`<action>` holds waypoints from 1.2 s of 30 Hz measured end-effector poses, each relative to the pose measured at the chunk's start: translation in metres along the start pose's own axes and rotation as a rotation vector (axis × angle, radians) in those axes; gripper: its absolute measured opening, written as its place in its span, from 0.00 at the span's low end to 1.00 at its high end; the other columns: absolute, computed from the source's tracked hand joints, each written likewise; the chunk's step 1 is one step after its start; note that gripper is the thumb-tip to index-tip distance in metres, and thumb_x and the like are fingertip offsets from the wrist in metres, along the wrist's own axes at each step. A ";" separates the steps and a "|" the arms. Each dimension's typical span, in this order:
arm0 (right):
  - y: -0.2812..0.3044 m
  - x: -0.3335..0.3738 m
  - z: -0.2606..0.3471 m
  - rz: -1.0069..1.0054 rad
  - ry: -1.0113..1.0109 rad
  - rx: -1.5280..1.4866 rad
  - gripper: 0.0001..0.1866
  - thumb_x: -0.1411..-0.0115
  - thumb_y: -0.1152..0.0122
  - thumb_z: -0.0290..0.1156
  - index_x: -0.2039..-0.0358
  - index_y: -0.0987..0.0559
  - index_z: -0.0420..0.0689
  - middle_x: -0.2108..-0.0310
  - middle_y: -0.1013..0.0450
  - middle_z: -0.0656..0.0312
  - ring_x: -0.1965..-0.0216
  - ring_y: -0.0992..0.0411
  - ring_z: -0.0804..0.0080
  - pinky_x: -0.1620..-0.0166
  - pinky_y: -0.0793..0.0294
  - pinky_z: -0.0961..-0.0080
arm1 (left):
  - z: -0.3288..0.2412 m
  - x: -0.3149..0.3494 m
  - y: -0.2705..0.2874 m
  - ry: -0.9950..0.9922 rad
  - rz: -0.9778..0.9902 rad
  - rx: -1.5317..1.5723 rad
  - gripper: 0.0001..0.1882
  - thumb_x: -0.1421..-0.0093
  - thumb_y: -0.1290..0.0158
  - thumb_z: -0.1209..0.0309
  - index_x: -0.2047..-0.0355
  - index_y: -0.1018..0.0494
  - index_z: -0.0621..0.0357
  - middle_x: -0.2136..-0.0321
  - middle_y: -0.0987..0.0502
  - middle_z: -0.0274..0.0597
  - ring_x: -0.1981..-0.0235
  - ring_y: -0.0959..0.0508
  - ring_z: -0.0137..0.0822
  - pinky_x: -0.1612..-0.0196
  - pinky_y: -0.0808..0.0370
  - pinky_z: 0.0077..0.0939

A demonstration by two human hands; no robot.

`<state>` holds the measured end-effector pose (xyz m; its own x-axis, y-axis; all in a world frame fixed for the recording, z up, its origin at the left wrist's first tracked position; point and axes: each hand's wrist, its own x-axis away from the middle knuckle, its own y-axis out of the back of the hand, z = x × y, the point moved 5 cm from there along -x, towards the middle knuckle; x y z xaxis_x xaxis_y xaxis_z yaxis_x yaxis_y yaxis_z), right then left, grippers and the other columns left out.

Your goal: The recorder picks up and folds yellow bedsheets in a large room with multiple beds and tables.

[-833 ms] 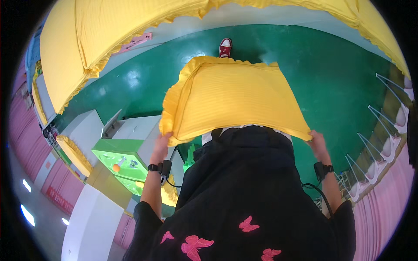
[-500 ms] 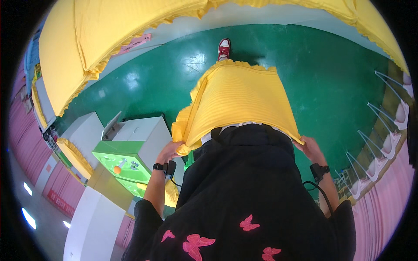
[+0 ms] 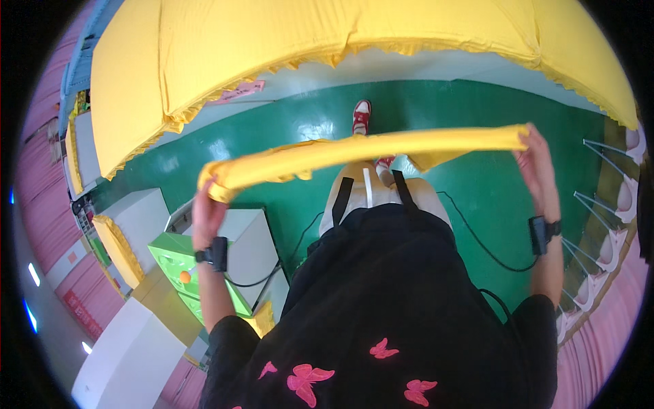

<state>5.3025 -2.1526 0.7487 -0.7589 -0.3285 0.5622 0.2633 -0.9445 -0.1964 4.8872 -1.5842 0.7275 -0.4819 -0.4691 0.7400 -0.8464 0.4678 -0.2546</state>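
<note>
Yellow cloth (image 3: 368, 146) spans between left fingers (image 3: 204, 198) and right fingers (image 3: 535, 144), both gripping its ends.

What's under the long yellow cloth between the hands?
Around the cloth show glossy green floor, one red-and-white shoe and part of a second shoe. Its other part, and anything else there, is covered.

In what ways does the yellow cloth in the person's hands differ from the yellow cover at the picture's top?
The held cloth is stretched between the left hand and the right hand; the yellow cover lies spread out, touched by neither.
The held cloth shows as a narrow band, the yellow cover as a broad face.
The held cloth looks smaller than the yellow cover.
Both are yellow fabric.
</note>
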 end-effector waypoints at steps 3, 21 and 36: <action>-0.032 -0.032 0.082 0.050 0.176 0.096 0.25 0.36 0.46 0.23 0.38 0.35 0.40 0.51 0.28 0.59 0.55 0.25 0.77 0.56 0.19 0.82 | -0.094 -0.001 -0.041 -0.209 0.013 -0.060 0.19 0.33 0.52 0.68 0.45 0.34 0.64 0.48 0.26 0.48 0.48 0.24 0.41 0.46 0.24 0.34; -0.184 -0.185 0.183 0.278 0.457 0.319 0.22 0.33 0.50 0.25 0.39 0.33 0.36 0.38 0.35 0.59 0.51 0.30 0.81 0.47 0.26 0.88 | -0.291 -0.161 -0.068 -0.487 0.094 -0.200 0.18 0.35 0.47 0.70 0.47 0.30 0.66 0.52 0.26 0.44 0.52 0.22 0.36 0.48 0.22 0.26; -0.319 -0.267 0.183 0.257 0.473 0.221 0.23 0.30 0.54 0.27 0.35 0.37 0.39 0.44 0.33 0.58 0.48 0.32 0.78 0.40 0.33 0.86 | -0.432 -0.283 -0.006 -0.652 0.344 -0.216 0.22 0.34 0.48 0.68 0.42 0.34 0.68 0.46 0.29 0.45 0.44 0.28 0.37 0.36 0.32 0.36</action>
<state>5.5305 -1.7634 0.8083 -0.8242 -0.5593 0.0885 0.5540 -0.8288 -0.0779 5.1265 -1.1308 0.7885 -0.8033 -0.5859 0.1071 -0.5935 0.7721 -0.2274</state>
